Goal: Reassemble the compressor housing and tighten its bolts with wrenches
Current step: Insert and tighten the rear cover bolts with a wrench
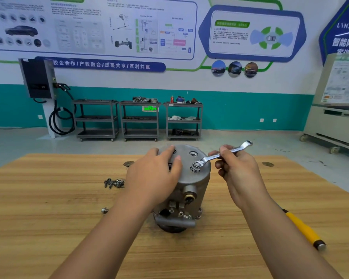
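Right hand point(238, 170) around wrench point(210, 158)

Grey compressor housing point(191, 188) upright at centre; silver wrench point(216, 156), ring end on a top bolt point(197, 164), slanting far-right; loose bolts point(114, 183) clustered left.

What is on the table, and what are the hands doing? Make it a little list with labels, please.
Left hand: rests on top of the compressor housing, steadying it
Right hand: holds a wrench, its ring end on a bolt in the housing's top
Spare parts: pile of bolts and a single bolt on the table, left of the housing
Other tool: yellow-handled tool lying at right
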